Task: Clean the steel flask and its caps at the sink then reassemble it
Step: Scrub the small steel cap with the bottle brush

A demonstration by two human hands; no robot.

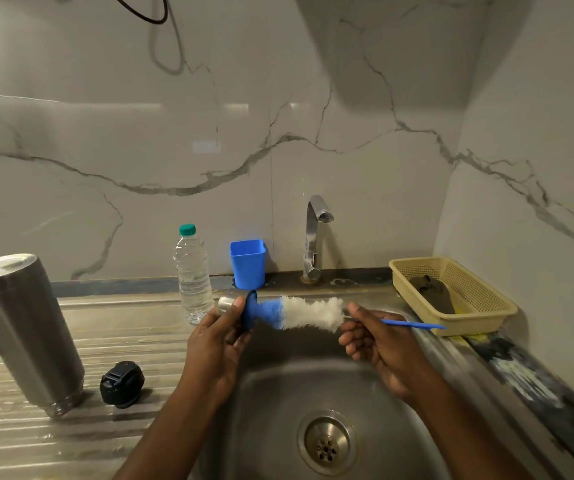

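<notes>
The steel flask (25,330) stands upside down on the ribbed draining board at the left. A black inner cap (122,384) lies beside its base. Over the sink, my left hand (218,344) grips the steel outer cap (229,301), which has a blue lining and points its mouth to the right. My right hand (375,344) holds the thin blue handle of a bottle brush (308,312) with blue and white bristles. The blue bristle end sits inside the cap's mouth.
The steel sink (382,393) with its drain lies below my hands. Behind stand a tap (313,237), a blue plastic cup (248,263) and a clear water bottle (192,271). A beige basket (479,299) with a dark cloth sits at the right.
</notes>
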